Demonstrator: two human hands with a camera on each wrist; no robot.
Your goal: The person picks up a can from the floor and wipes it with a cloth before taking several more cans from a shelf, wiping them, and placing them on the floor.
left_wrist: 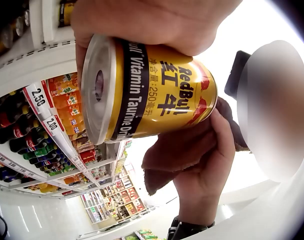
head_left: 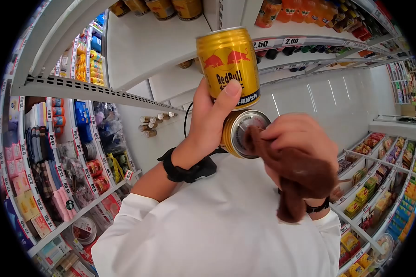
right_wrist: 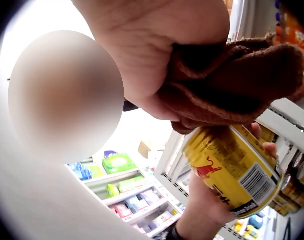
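My left hand [head_left: 205, 117] grips a yellow Red Bull can [head_left: 226, 51], thumb across its printed front. Right below it in the head view is a second can [head_left: 245, 131], its silver end toward me; each wrist view shows only one can. My right hand [head_left: 305, 138] pinches a brown cloth [head_left: 305, 184], a fold of it against that silver end. In the left wrist view the can [left_wrist: 162, 95] lies sideways, bottom end at left, cloth [left_wrist: 182, 150] by its far end. The right wrist view has the bunched cloth [right_wrist: 232, 85] covering the can's upper end.
A white shelf [head_left: 148, 51] stands in front, with several gold cans [head_left: 162, 8] at its back. More cans [head_left: 155, 122] sit low beyond my left forearm. Orange drink bottles [head_left: 298, 10] line the shelf at right. Racks of packaged goods [head_left: 370, 184] flank both sides.
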